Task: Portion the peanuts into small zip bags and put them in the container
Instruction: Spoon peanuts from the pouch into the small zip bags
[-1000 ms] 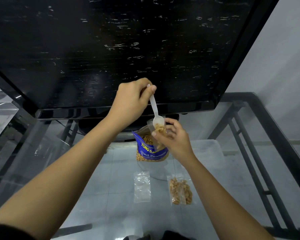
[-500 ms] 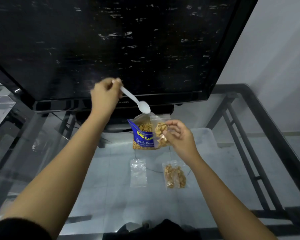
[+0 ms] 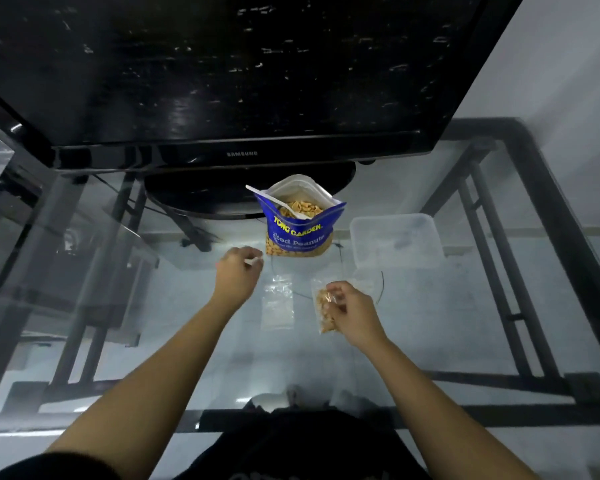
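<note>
Right hand [image 3: 352,315], at about 5 o'clock from the peanut bag: fingers curled, pinching the upper edge of a small zip bag [image 3: 325,311] that holds a portion of peanuts; the bag hangs from the fingertips down toward the glass table [image 3: 447,323], and whether its lower end touches the glass cannot be told. Left hand [image 3: 237,274], at about 7 o'clock from the peanut bag: fingers loosely curled, with a small pale object at the fingertips too blurred to identify, so whether the hand grips anything cannot be told. Between the two hands, an empty small zip bag [image 3: 278,303] lies flat on the glass. At 12 o'clock from the hands, the blue Tong Garden salted-peanut bag [image 3: 300,233] stands upright and open, peanuts visible inside; a white plastic spoon [image 3: 274,200] rests in its mouth, bowl on the peanuts, handle leaning out toward 10 o'clock. At 3 o'clock from the peanut bag, just beside it, a clear rectangular plastic container [image 3: 395,242] sits on the table. Beyond, at 12 o'clock, a black Samsung television [image 3: 222,81] on its stand
</note>
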`<control>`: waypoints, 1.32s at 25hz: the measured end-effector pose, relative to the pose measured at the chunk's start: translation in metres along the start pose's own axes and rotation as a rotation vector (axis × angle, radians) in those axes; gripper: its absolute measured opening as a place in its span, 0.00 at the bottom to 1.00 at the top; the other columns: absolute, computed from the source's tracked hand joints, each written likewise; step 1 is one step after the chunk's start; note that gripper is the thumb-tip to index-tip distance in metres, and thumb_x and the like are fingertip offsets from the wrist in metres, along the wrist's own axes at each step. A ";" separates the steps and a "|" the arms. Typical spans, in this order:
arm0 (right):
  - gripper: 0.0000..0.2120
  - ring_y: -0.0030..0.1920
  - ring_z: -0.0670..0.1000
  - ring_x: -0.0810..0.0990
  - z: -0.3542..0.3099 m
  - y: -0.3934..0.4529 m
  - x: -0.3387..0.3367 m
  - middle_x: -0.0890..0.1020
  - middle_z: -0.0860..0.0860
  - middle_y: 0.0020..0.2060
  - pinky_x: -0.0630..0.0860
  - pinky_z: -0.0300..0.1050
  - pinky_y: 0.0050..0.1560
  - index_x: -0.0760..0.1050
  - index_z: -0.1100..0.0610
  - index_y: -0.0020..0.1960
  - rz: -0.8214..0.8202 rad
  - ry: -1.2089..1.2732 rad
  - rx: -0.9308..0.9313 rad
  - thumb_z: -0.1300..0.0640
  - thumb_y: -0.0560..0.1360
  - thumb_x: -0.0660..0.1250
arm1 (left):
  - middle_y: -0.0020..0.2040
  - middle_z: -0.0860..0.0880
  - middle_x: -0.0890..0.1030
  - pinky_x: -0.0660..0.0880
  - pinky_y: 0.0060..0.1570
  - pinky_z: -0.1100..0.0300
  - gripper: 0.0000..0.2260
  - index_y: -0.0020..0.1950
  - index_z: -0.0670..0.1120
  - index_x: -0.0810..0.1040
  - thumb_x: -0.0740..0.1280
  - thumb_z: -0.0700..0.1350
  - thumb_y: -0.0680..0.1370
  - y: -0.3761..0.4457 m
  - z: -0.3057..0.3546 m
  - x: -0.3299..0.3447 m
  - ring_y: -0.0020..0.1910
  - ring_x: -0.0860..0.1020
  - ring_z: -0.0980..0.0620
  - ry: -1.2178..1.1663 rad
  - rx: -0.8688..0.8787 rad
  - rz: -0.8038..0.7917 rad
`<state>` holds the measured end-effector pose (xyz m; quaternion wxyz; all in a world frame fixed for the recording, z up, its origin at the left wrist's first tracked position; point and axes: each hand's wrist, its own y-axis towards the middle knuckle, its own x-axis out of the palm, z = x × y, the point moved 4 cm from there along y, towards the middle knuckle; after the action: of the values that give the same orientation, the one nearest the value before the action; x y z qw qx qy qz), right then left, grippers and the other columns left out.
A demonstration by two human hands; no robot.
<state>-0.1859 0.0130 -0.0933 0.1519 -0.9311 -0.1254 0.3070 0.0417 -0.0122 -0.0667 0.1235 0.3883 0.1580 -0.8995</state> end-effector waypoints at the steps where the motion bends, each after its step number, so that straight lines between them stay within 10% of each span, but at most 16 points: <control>1: 0.15 0.49 0.53 0.81 0.001 0.001 0.004 0.81 0.54 0.51 0.77 0.45 0.52 0.74 0.56 0.60 -0.005 -0.056 -0.002 0.62 0.73 0.66 | 0.58 0.40 0.78 0.70 0.53 0.58 0.12 0.58 0.42 0.78 0.66 0.42 0.76 -0.007 -0.008 0.015 0.53 0.77 0.43 0.133 0.093 -0.112; 13: 0.15 0.57 0.57 0.71 -0.006 0.000 0.007 0.73 0.56 0.57 0.71 0.51 0.56 0.75 0.56 0.59 0.073 -0.623 -0.158 0.53 0.75 0.65 | 0.58 0.47 0.78 0.68 0.54 0.51 0.06 0.52 0.45 0.78 0.65 0.45 0.76 -0.019 -0.005 0.030 0.58 0.72 0.46 0.508 0.321 -0.177; 20: 0.28 0.58 0.41 0.72 -0.054 -0.017 0.016 0.73 0.41 0.58 0.69 0.39 0.58 0.67 0.49 0.66 -0.232 0.209 -0.065 0.44 0.69 0.71 | 0.38 0.48 0.80 0.73 0.40 0.62 0.03 0.38 0.43 0.77 0.70 0.36 0.69 -0.018 0.030 -0.036 0.39 0.77 0.53 -0.194 0.028 -0.455; 24: 0.13 0.42 0.47 0.79 -0.080 -0.013 0.005 0.82 0.48 0.42 0.76 0.39 0.42 0.72 0.49 0.51 -0.089 0.676 -0.006 0.61 0.70 0.72 | 0.35 0.45 0.80 0.75 0.37 0.67 0.11 0.34 0.44 0.79 0.63 0.33 0.74 -0.020 0.056 -0.063 0.37 0.77 0.52 -0.564 -0.059 -0.426; 33: 0.15 0.46 0.55 0.83 -0.128 0.007 -0.077 0.82 0.56 0.42 0.80 0.56 0.51 0.72 0.47 0.53 0.047 0.501 -0.234 0.57 0.70 0.72 | 0.34 0.45 0.81 0.75 0.31 0.69 0.06 0.49 0.42 0.77 0.68 0.36 0.74 -0.012 0.106 -0.093 0.33 0.80 0.56 -0.692 0.107 -0.394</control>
<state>-0.1666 -0.0449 0.0436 0.0626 -0.9918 -0.0969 0.0542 0.0301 -0.0323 0.0730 -0.0261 0.0306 0.1315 -0.9905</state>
